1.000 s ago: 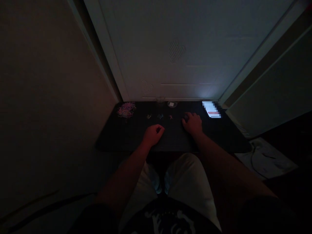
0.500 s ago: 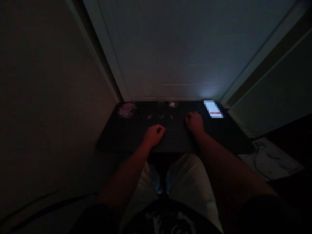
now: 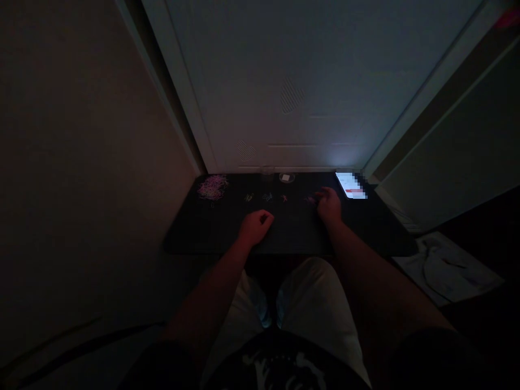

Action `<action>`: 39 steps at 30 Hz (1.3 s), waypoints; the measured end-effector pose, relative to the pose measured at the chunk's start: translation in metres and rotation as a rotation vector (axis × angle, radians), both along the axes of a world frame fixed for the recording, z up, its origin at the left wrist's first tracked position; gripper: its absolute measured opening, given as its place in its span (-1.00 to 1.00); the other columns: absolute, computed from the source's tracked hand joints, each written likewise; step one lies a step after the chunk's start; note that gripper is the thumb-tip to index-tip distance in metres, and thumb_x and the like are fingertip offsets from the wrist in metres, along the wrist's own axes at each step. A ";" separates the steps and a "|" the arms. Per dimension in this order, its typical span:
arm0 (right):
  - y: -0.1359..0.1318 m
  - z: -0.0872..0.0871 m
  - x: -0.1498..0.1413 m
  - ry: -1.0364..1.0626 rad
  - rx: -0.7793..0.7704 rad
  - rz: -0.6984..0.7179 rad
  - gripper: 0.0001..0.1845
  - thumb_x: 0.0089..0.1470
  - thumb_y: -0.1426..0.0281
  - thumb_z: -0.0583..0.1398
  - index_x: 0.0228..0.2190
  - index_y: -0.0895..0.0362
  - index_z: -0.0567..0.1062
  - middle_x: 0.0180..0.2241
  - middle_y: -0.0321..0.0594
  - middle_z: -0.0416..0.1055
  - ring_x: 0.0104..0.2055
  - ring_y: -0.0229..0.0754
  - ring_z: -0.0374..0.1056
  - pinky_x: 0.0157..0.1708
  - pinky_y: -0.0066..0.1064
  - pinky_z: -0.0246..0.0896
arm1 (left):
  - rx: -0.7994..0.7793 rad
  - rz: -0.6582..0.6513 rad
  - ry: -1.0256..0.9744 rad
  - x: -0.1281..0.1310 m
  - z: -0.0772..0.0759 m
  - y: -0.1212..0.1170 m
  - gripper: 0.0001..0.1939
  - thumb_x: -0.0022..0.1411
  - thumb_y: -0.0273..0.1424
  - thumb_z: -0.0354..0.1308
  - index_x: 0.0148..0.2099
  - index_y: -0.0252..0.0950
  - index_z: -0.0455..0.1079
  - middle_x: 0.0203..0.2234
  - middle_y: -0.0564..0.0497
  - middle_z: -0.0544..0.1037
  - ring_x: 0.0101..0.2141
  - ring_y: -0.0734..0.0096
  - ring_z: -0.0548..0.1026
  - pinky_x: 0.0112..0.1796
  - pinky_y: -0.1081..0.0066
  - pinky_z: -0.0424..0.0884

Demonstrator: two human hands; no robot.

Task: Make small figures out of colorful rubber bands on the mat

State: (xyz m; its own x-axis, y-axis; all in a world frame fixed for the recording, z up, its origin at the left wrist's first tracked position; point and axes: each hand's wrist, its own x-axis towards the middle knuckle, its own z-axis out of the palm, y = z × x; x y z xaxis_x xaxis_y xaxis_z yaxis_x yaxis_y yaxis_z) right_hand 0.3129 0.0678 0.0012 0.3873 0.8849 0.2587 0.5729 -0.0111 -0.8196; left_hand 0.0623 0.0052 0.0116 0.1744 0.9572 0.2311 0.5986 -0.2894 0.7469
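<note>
The room is very dark. My left hand (image 3: 255, 226) rests on a dark low table (image 3: 203, 233) with its fingers curled into a loose fist; nothing shows in it. My right hand (image 3: 328, 204) lies further back on the table, close to a lit phone (image 3: 350, 184). Its fingers are bent, and a small pinkish thing (image 3: 312, 199) sits at their tips. A heap of pink and yellow rubber bands (image 3: 212, 186) lies at the table's back left. Three small coloured band pieces (image 3: 266, 197) lie in a row in front of my left hand.
A small clear dish with a white thing (image 3: 286, 177) stands at the table's back edge against a white door (image 3: 309, 81). A wall runs along the left. Pale cloth (image 3: 447, 268) lies on the floor at the right. My knees are under the table's near edge.
My right hand has slid to the right and back, toward the phone, and turned on its side. My left hand has stayed in place.
</note>
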 end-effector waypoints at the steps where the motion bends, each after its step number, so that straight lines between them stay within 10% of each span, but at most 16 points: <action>1: 0.000 -0.001 0.001 -0.001 -0.007 0.012 -0.55 -0.03 0.53 -0.06 -0.07 0.17 0.32 -0.20 -0.13 0.45 -0.16 -0.16 0.35 -0.11 -0.23 0.21 | 0.001 0.000 -0.016 -0.001 0.000 0.000 -0.74 0.18 -0.24 0.01 -0.33 -0.27 0.44 -0.42 0.03 0.55 -0.40 0.44 0.46 -0.36 0.45 0.33; 10: -0.001 -0.004 0.003 -0.071 -0.011 0.051 -0.63 -0.01 0.47 -0.01 -0.12 0.17 0.33 -0.22 -0.08 0.45 -0.16 -0.09 0.35 -0.12 -0.19 0.20 | 0.129 0.146 0.117 -0.047 -0.001 -0.007 -0.80 0.14 -0.32 0.06 -0.22 -0.27 0.40 -0.25 -0.04 0.50 -0.19 0.34 0.44 -0.12 0.33 0.35; 17: -0.004 -0.001 0.001 -0.101 -0.013 0.039 -0.72 -0.03 0.37 0.06 -0.23 0.18 0.38 -0.29 -0.07 0.42 -0.25 -0.09 0.34 -0.22 -0.22 0.21 | 0.051 0.599 0.486 -0.099 -0.001 0.002 -0.52 0.08 -0.17 0.10 0.01 -0.29 0.32 0.10 -0.22 0.25 0.13 0.00 0.16 0.06 0.06 0.16; 39: -0.025 0.009 -0.003 -0.104 0.160 0.008 -0.82 -0.08 0.40 0.03 -0.44 0.17 0.41 -0.51 -0.23 0.33 -0.46 -0.20 0.24 -0.42 -0.35 0.13 | 0.110 0.486 0.421 -0.111 -0.008 0.008 -0.69 0.14 -0.33 0.02 -0.10 -0.27 0.44 -0.04 -0.06 0.46 -0.04 0.18 0.38 0.01 0.21 0.25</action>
